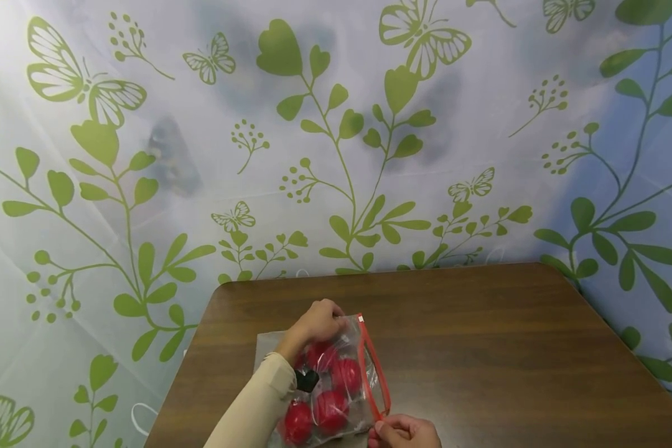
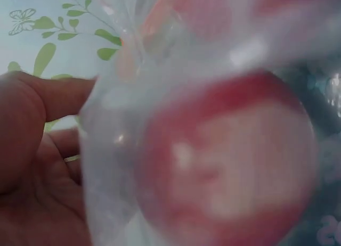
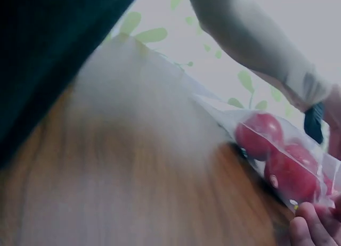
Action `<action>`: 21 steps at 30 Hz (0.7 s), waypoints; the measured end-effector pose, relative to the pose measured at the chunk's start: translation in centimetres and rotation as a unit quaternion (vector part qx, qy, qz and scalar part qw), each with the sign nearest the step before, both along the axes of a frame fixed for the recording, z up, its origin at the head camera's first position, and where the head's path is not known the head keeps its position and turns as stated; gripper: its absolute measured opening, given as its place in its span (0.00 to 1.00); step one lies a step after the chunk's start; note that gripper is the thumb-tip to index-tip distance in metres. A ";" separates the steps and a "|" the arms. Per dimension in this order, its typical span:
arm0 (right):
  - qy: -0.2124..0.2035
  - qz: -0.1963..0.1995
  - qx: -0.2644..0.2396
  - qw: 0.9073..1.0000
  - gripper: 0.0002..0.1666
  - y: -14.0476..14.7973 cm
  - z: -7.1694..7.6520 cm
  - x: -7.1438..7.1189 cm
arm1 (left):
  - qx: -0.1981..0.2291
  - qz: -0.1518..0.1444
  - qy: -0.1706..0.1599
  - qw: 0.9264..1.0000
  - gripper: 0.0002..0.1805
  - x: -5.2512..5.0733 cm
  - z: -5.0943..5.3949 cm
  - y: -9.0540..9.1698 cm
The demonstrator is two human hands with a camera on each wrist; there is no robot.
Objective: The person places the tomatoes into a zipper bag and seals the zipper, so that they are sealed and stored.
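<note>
A clear plastic zip bag [image 1: 263, 345] with a red zip strip [image 1: 369, 348] lies on the table, holding several glossy red round things [image 1: 331, 410], whose exact kind I cannot tell. My left hand [image 1: 319, 320] reaches over the bag and grips its far edge near the strip's white-tipped end. In the left wrist view, the thumb and fingers [image 2: 64, 99] meet at the bag's edge beside one blurred red round thing [image 2: 229, 166]. My right hand [image 1: 406, 430] pinches the near end of the red strip. Its fingers [image 3: 311, 224] show at the bag's edge in the right wrist view.
The brown wooden table [image 1: 481, 336] extends to the right of the bag. Behind it hangs a pale curtain [image 1: 201, 143] with green leaves and butterflies. A dark band [image 1: 307, 381] sits at the left wrist, over the bag.
</note>
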State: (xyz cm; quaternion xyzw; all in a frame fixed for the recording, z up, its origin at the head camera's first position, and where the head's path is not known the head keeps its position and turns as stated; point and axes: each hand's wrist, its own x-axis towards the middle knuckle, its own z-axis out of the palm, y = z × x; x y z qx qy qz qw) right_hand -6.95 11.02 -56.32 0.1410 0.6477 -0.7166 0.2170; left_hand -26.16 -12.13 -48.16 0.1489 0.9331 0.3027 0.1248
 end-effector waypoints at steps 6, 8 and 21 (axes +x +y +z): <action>0.015 -0.035 0.012 0.999 0.15 1.0 1.0 -0.4 | 0.018 0.058 -0.032 0.998 0.10 0.6 0.4 -0.8; 0.015 -0.047 0.012 0.999 0.14 1.4 1.2 -0.6 | 0.024 0.069 -0.030 0.997 0.09 0.8 0.5 -1.0; 0.103 -0.110 0.060 0.987 0.11 4.5 3.4 -2.5 | 0.131 0.126 -0.046 0.982 0.16 1.7 0.4 -2.3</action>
